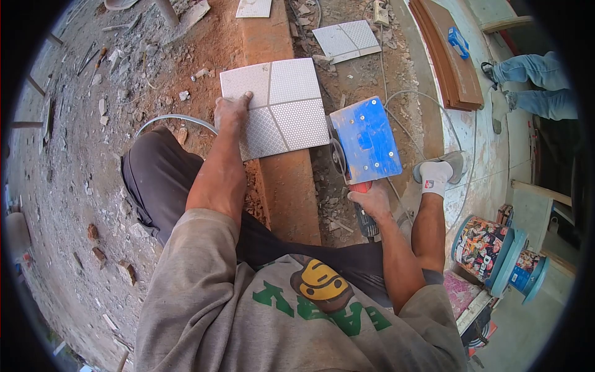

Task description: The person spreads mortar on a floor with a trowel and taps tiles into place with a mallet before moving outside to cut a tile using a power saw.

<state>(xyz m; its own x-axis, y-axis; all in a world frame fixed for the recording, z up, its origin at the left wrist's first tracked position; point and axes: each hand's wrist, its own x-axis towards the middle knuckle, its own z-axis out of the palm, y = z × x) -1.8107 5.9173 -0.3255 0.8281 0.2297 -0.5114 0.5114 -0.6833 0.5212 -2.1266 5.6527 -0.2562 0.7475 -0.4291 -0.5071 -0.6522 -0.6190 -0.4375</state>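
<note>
My left hand [232,113] grips the left edge of a pale patterned tile [291,121], thumb on top, the other fingers hidden underneath. The tile's face is divided by dark lines into several textured sections, and it lies over an earth-stained ledge [286,192]. My right hand [374,199] is closed on the red and dark body of a handheld tile saw [367,139]. The saw's flat blue base plate, dotted with screws, faces up toward me. Its round blade shows at the plate's left side, close to the tile's right edge.
Another patterned tile [347,41] lies on the rubble ahead. Cables [427,93] loop across the right side. Brown boards [447,59] with a blue box [458,43] lie far right, near a person's legs [533,90]. Paint buckets [486,248] are at lower right.
</note>
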